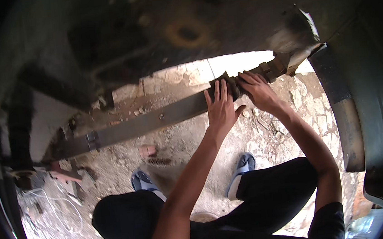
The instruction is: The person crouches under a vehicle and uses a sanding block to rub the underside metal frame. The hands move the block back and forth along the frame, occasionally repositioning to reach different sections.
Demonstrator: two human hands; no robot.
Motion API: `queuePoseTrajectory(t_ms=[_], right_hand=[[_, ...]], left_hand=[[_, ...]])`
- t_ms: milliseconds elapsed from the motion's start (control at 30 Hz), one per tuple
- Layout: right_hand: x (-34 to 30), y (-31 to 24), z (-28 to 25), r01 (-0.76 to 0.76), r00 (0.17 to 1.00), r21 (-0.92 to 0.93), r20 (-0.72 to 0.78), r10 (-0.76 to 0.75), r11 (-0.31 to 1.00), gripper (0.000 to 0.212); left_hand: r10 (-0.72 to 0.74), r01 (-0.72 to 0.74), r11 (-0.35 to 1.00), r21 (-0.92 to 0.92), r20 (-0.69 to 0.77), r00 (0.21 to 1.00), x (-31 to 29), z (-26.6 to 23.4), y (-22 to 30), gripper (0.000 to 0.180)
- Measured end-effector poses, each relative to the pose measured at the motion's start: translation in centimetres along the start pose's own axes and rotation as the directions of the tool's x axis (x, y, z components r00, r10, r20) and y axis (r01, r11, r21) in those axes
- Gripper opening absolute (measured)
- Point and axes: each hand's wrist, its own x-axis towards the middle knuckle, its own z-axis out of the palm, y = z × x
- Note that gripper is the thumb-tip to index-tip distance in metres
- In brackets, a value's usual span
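Observation:
A long, dark metal leaf spring (155,121) runs across the view, rising from the lower left to the upper right beneath the vehicle. Near its right part, my left hand (220,108) lies on a dark block-like section (229,82), fingers spread and thumb out to the side. Just right of it, my right hand (258,91) rests with outstretched fingers over the same section. Beyond those fingertips, a rusty bracket with bolts (271,70) joins the bar to the vehicle. My palms and the undersides of my fingers are hidden.
Overhead hangs the dark vehicle underside (182,11), with a green curved panel (377,103) at the right. A clamp (92,141) wraps the bar's left part. On the dirt ground lie a brick piece (147,150), a reddish metal piece (65,173) and a white cord (51,207).

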Motion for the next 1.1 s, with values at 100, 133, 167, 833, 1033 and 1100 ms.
queuePoseTrajectory(t_ms=[100, 133, 167, 833, 1033, 1100], right_hand=[[0.7, -0.8, 0.3, 0.004, 0.999, 0.031, -0.038, -0.003, 1.000, 0.046], [0.3, -0.9, 0.2, -0.014, 0.999, 0.038, -0.029, 0.015, 0.999, 0.046], [0.3, -0.8, -0.2, -0.030, 0.999, 0.046, -0.018, 0.031, 0.999, 0.045], [0.1, -0.9, -0.8, 0.006, 1.000, -0.004, -0.012, -0.006, 1.000, 0.047], [0.0, -1.0, -1.1, -0.048, 0.999, 0.009, 0.024, 0.048, 0.999, 0.053], [0.0, -1.0, -1.4, -0.065, 0.997, -0.026, 0.028, 0.066, 0.998, 0.056]], left_hand=[[0.005, -0.006, 1.000, -0.010, -0.038, 0.999, 0.3, 0.0, -1.0, 0.072], [0.007, -0.007, 1.000, 0.012, 0.005, 1.000, 0.4, -0.2, -0.8, 0.072], [0.006, -0.008, 0.999, 0.035, 0.047, 0.999, 1.0, -0.4, -0.7, 0.072], [-0.049, 0.050, 0.999, -0.008, 0.047, 0.998, 1.1, -0.2, -0.3, 0.077], [-0.023, 0.023, 0.998, -0.065, -0.008, 1.000, -0.5, 0.5, 0.0, 0.078], [-0.016, 0.014, 0.997, -0.073, -0.026, 1.000, -1.0, 0.4, 0.1, 0.073]])
